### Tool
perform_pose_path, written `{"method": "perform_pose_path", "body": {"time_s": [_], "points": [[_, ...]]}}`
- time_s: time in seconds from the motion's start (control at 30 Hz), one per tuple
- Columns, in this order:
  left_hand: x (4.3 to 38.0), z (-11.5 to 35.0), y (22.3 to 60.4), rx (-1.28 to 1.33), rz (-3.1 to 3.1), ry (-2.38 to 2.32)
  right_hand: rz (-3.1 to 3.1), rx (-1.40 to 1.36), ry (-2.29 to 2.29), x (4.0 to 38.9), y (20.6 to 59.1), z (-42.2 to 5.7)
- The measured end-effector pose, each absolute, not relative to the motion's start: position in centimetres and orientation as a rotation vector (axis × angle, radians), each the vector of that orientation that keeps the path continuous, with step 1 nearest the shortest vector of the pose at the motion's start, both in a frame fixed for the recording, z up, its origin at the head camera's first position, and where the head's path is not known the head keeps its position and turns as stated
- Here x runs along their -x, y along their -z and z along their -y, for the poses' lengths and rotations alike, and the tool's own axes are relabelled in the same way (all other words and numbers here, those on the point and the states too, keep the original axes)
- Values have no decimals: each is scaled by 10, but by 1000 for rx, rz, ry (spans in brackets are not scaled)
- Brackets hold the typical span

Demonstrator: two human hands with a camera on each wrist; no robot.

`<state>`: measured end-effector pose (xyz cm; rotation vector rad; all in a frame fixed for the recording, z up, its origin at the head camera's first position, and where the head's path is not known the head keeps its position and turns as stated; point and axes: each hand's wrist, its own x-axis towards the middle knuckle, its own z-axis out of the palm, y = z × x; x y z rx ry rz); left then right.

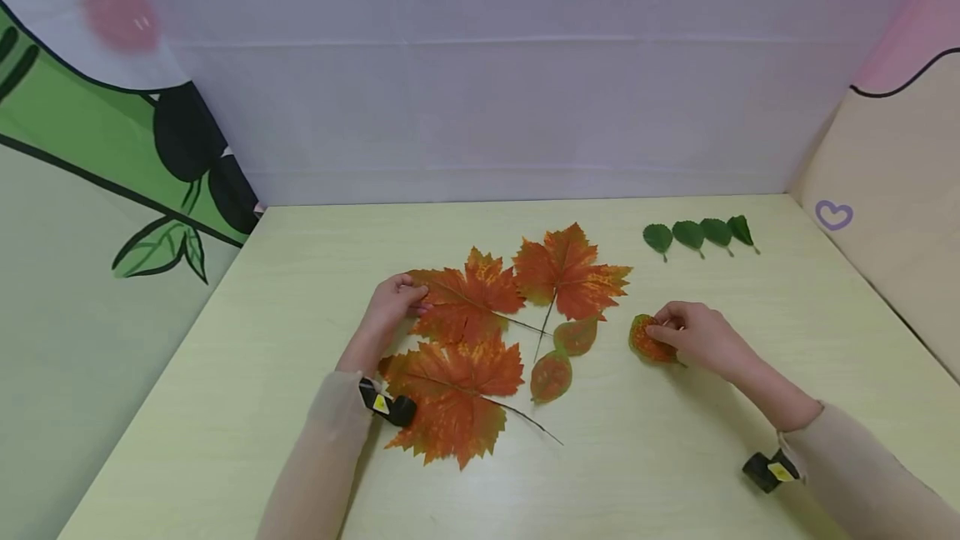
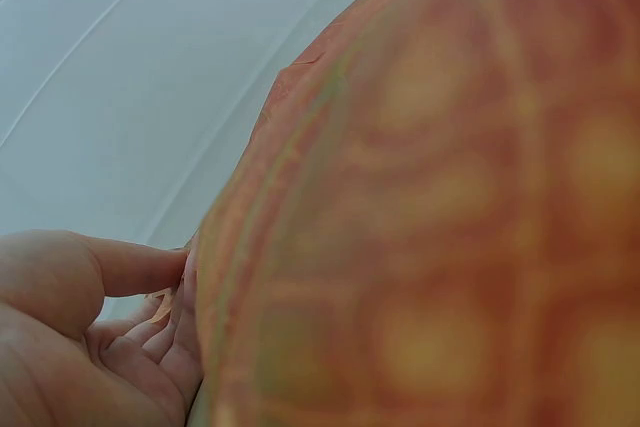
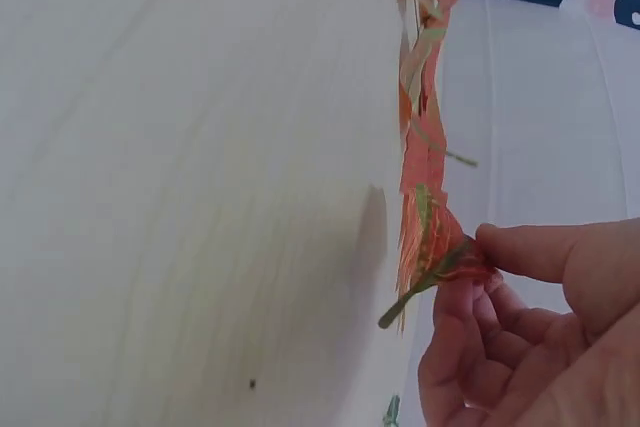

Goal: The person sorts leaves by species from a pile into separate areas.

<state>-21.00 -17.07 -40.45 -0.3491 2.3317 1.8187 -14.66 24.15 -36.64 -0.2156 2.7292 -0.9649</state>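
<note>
Sm. red-orange leaf [image 1: 647, 343] pinched in R hand [image 1: 699, 338], mostly sticking out L of fingertips, over tbl [image 1: 622, 465]. L hand [image 1: 390, 307] pinches L edge of upper-L maple leaf [image 1: 467, 300]; 2 oval leaves [image 1: 551, 377] betw. hands; 4 green leaves [image 1: 688, 234] beyond R hand.

Booth-like indoor space, cartoon-printed cloth [image 1: 487, 107], pale table [image 1: 615, 457]

Beige sleeves [image 1: 322, 457] meet black wrist cameras [image 1: 402, 412] bearing yellow labels [image 1: 381, 404].
</note>
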Motion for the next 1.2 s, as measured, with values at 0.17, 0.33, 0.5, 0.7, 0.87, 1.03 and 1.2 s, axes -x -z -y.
{"method": "perform_pose_path", "body": {"time_s": [0.17, 0.33, 0.5, 0.7, 0.87, 1.03, 1.2], "points": [[210, 171, 406, 349, -2337, -1813, -2765, 184, 953, 154, 367, -251], [210, 171, 405, 342, -2341, -1805, -2847, 140, 899, 166, 368, -262], [209, 170, 405, 337, -2344, -1807, -2955, 95, 802, 180, 373, -278], [209, 170, 407, 342, -2347, -1805, -2994, 20, 778, 195, 374, -297], [210, 171, 407, 338, -2345, -1809, -3016, -75, 780, 206, 374, -314], [210, 171, 406, 334, -2340, -1812, -3008, -216, 790, 214, 376, -330], [210, 171, 406, 339, -2340, -1807, -2989, -330, 820, 218, 376, -342]]}}
